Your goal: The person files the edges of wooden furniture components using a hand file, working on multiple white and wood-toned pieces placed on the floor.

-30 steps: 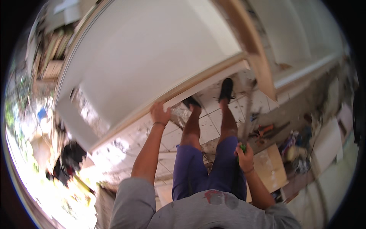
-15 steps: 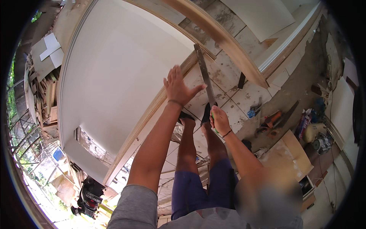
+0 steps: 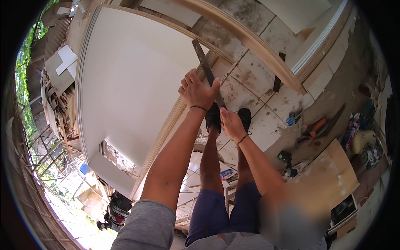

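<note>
**Two hands at one flat tool, over the panel's timber edge**

Tool: your flat tool [image 3: 203, 61], long, dark and narrow, runs aslant, its far end over the corner region of the white panel [image 3: 129, 83], its near end at your right hand. It crosses above the timber edge [image 3: 164, 129] in this view; whether it touches the wood, I cannot tell.

Right hand [image 3: 232, 124]: grip closed around the near end of the tool, fingers wrapped, handle hidden inside.

Left hand [image 3: 199, 91]: grip partly open, fingers bent and slightly spread on the panel side, thumb stretched out to the blade. Whether it clasps the blade or only rests against it, I cannot tell.

Surroundings: a second timber beam [image 3: 252, 43] slants past, ahead of you to the right. Your dark shoes [image 3: 245, 116] stand on tiled floor [image 3: 266, 93], below the tool. To your right lie blue-handled pliers [image 3: 291, 121], a saw with an orange handle [image 3: 318, 125], and, nearer you, a green-and-black drill [image 3: 285, 157] beside a tan board [image 3: 333, 175]. Lower left: a black machine [image 3: 118, 206], kind unclear.
</note>
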`<action>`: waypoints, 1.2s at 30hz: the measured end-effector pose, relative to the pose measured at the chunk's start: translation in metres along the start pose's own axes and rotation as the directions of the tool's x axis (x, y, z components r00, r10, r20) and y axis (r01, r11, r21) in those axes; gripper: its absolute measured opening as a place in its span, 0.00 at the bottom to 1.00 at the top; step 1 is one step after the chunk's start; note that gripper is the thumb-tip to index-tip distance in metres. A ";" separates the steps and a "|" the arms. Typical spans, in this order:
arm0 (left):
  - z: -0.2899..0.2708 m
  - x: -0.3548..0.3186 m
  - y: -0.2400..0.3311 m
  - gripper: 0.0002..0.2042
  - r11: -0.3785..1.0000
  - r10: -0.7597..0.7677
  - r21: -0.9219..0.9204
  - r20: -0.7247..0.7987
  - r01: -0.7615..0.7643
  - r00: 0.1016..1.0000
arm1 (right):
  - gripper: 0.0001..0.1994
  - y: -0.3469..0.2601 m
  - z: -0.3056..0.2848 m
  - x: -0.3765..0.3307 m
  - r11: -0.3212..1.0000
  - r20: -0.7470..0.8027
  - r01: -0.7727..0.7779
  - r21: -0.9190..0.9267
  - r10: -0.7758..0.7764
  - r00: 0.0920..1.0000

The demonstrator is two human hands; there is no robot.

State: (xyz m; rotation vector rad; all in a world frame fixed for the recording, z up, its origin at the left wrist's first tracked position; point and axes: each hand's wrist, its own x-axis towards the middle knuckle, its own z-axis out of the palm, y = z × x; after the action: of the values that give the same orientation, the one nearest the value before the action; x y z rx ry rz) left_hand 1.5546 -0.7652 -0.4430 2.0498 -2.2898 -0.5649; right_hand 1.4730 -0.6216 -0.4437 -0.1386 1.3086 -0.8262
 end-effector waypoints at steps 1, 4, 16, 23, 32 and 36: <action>0.003 0.001 -0.003 0.42 0.999 -0.025 -0.024 -0.032 0.024 0.999 | 0.25 -0.003 -0.001 0.006 0.998 0.005 0.000 -0.060 0.001 1.000; 0.002 -0.001 0.004 0.39 1.000 0.022 -0.013 -0.020 -0.022 1.000 | 0.24 -0.005 -0.005 0.006 0.999 0.059 -0.037 0.008 0.036 0.998; -0.019 -0.001 -0.010 0.62 0.995 0.089 -0.069 0.163 -0.078 0.983 | 0.23 0.010 0.008 0.008 0.987 0.037 0.065 0.147 -0.071 0.997; -0.015 0.002 -0.012 0.52 0.988 0.088 -0.140 0.177 -0.064 0.980 | 0.26 0.008 0.015 0.013 0.995 0.007 0.033 0.095 -0.034 0.999; -0.010 0.010 -0.024 0.37 0.979 0.091 -0.197 0.184 -0.054 0.979 | 0.26 -0.006 0.029 0.035 0.994 0.146 -0.045 0.101 0.030 0.989; -0.015 0.017 -0.032 0.36 0.968 0.112 -0.247 0.300 -0.036 0.947 | 0.26 -0.011 0.023 0.032 0.999 0.106 0.041 -0.023 -0.039 0.994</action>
State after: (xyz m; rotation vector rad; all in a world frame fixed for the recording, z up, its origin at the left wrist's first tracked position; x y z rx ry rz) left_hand 1.5864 -0.7875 -0.4416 1.8642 -2.3007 -1.1730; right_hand 1.4889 -0.6572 -0.4569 -0.2266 1.2201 -0.8254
